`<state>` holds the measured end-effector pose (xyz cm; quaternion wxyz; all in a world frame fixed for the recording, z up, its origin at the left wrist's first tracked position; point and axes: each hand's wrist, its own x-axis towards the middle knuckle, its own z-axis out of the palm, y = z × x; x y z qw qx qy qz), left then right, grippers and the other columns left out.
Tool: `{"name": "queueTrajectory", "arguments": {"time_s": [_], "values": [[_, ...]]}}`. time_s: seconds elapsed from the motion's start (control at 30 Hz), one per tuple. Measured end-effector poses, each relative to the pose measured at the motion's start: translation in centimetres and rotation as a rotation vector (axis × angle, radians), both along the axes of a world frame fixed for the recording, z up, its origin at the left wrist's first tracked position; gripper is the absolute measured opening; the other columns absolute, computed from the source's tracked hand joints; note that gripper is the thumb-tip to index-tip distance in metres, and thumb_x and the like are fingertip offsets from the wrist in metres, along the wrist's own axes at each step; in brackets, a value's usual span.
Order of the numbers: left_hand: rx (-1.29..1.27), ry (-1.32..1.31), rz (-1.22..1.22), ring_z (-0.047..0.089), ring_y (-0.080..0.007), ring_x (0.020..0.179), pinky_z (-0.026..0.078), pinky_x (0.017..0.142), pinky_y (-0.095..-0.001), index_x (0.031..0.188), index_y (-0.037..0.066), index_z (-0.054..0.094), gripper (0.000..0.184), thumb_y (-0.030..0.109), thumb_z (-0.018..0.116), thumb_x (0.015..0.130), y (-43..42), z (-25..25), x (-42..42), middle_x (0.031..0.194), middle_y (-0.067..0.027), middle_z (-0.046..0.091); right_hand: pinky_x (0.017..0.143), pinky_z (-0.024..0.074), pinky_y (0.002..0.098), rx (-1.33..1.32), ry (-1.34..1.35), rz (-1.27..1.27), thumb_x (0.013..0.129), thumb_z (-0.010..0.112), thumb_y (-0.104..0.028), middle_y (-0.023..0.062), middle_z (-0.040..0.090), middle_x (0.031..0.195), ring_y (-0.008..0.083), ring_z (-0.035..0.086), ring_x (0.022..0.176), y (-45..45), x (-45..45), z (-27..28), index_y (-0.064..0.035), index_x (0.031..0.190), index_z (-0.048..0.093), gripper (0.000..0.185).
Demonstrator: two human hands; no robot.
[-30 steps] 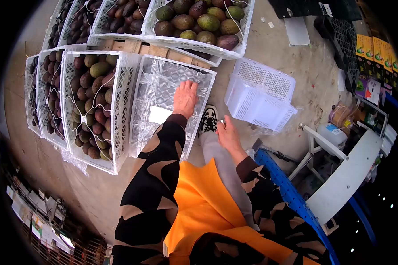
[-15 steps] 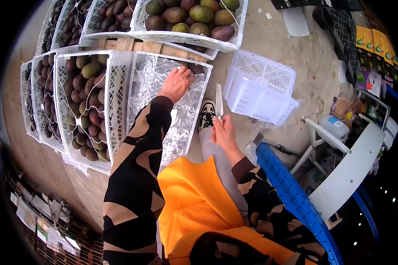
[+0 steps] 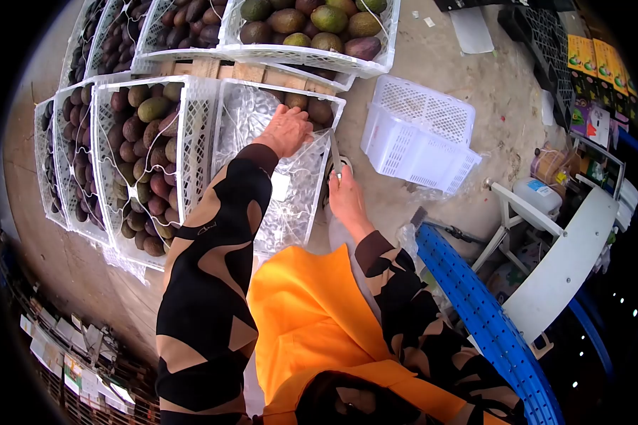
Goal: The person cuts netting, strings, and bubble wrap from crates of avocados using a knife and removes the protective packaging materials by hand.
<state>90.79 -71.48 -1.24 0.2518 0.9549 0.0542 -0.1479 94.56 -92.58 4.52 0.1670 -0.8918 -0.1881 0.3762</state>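
Note:
My left hand [image 3: 286, 132] is closed on the edge of a clear plastic sheet [image 3: 290, 185] that covers most of a white crate [image 3: 317, 190]. Avocados [image 3: 320, 111] show past the sheet's lifted edge at the crate's far end. In my right hand [image 3: 347, 200] is a knife [image 3: 334, 150], gripped by its handle. Its blade points away from me and lies by the crate's right rim, close to my left fingertips. I cannot tell whether the blade touches the sheet.
More white crates of avocados [image 3: 149, 152] stand to the left, with cord across them. Another full crate [image 3: 312, 53] is at the back. An upturned-looking white basket [image 3: 422, 134] lies on the floor at right. A blue perforated metal piece [image 3: 475, 319] stands near my right arm.
My right hand has moved the knife forward and left to the crate's rim. The sheet's far edge is drawn back more, and more avocados show beneath it.

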Motion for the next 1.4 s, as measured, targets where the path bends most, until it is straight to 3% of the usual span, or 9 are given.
{"name": "queueTrajectory", "arguments": {"time_s": [0.6, 0.7, 0.73, 0.8, 0.9, 1.07, 1.17, 1.27, 1.4], "values": [[-0.054, -0.032, 0.005, 0.053, -0.0217, 0.101, 0.033, 0.093, -0.0445, 0.085, 0.014, 0.069, 0.026, 0.032, 0.052, 0.095, -0.4, 1.6, -3.0, 0.093, -0.0018, 0.061, 0.068, 0.0442, 0.0557, 0.036, -0.008, -0.035, 0.096, 0.049, -0.027, 0.0286, 0.062, 0.076, 0.0501, 0.058, 0.078, -0.9, -3.7, -3.3, 0.0003, 0.095, 0.045, 0.028], [0.021, -0.349, 0.247, 0.054, -0.0213, 0.070, 0.036, 0.076, -0.0357, 0.067, 0.011, 0.054, 0.029, 0.027, 0.060, 0.091, -2.2, 5.9, -7.0, 0.065, -0.0037, 0.052, 0.064, 0.0457, 0.0539, 0.014, -0.028, -0.182, 0.098, 0.049, -0.028, 0.0263, 0.062, 0.072, 0.0477, 0.060, 0.072, -5.0, -8.2, -0.1, -0.0014, 0.097, 0.043, 0.027], [-0.009, -0.256, 0.259, 0.054, -0.0215, 0.068, 0.036, 0.074, -0.0362, 0.065, 0.011, 0.053, 0.030, 0.026, 0.062, 0.090, -3.6, 7.1, -10.3, 0.065, -0.0038, 0.052, 0.056, 0.0475, 0.0457, 0.080, -0.076, -0.296, 0.098, 0.050, -0.028, 0.0173, 0.062, 0.066, 0.0349, 0.063, 0.060, -7.6, -9.8, -0.5, -0.0027, 0.097, 0.045, 0.026], [-0.090, 0.101, 0.242, 0.057, -0.0221, 0.065, 0.035, 0.071, -0.0348, 0.070, 0.012, 0.060, 0.028, 0.030, 0.060, 0.091, -7.8, 5.5, -19.6, 0.069, -0.0042, 0.058, 0.059, 0.0466, 0.0411, 0.149, 0.051, -0.528, 0.100, 0.047, -0.031, 0.0145, 0.061, 0.068, 0.0339, 0.062, 0.063, -8.5, -9.9, 2.8, -0.0043, 0.108, 0.050, 0.028], [-0.211, 0.193, 0.648, 0.063, -0.0309, 0.078, 0.044, 0.074, -0.0442, 0.080, 0.007, 0.060, 0.028, 0.030, 0.056, 0.095, -9.5, 5.3, -24.5, 0.076, -0.0106, 0.061, 0.062, 0.0474, 0.0392, 0.211, 0.026, -0.399, 0.100, 0.048, -0.029, 0.0131, 0.062, 0.072, 0.0317, 0.063, 0.068, -6.9, -6.0, 3.2, -0.0051, 0.114, 0.054, 0.028], [-0.388, -0.260, 1.311, 0.062, -0.0367, 0.084, 0.049, 0.072, -0.0427, 0.100, 0.003, 0.063, 0.019, 0.020, 0.056, 0.094, -2.9, 1.5, -13.8, 0.093, -0.0174, 0.065, 0.067, 0.0488, 0.0454, 0.277, -0.279, 0.491, 0.096, 0.050, -0.028, 0.0181, 0.064, 0.090, 0.0380, 0.062, 0.078, 6.0, 4.1, 3.3, -0.0084, 0.118, 0.055, 0.029], [0.038, -0.661, 1.389, 0.056, -0.0347, 0.106, 0.041, 0.091, -0.0429, 0.106, 0.000, 0.062, 0.028, 0.021, 0.064, 0.088, 0.2, -2.7, -6.2, 0.101, -0.0145, 0.065, 0.070, 0.0492, 0.0501, 0.136, -0.354, 0.823, 0.096, 0.051, -0.027, 0.0184, 0.065, 0.088, 0.0410, 0.063, 0.081, 13.7, 7.5, 2.9, -0.0113, 0.119, 0.055, 0.028], [0.288, -0.231, 1.357, 0.055, -0.0323, 0.103, 0.037, 0.088, -0.0474, 0.097, 0.001, 0.064, 0.036, 0.033, 0.072, 0.081, 1.5, -3.4, -3.5, 0.098, -0.0125, 0.064, 0.069, 0.0511, 0.0485, 0.163, -0.423, 1.098, 0.095, 0.051, -0.029, 0.0177, 0.066, 0.087, 0.0393, 0.064, 0.077, 19.0, 8.7, 2.4, -0.0123, 0.117, 0.057, 0.028], [0.177, -0.056, 1.187, 0.057, -0.0278, 0.093, 0.035, 0.080, -0.0453, 0.085, 0.006, 0.062, 0.039, 0.042, 0.075, 0.075, 3.5, -2.3, -5.2, 0.092, -0.0074, 0.063, 0.069, 0.0513, 0.0497, -0.009, -0.465, 1.258, 0.094, 0.051, -0.026, 0.0197, 0.066, 0.087, 0.0389, 0.065, 0.078, 21.6, 8.8, 0.0, -0.0102, 0.109, 0.059, 0.023]]}}
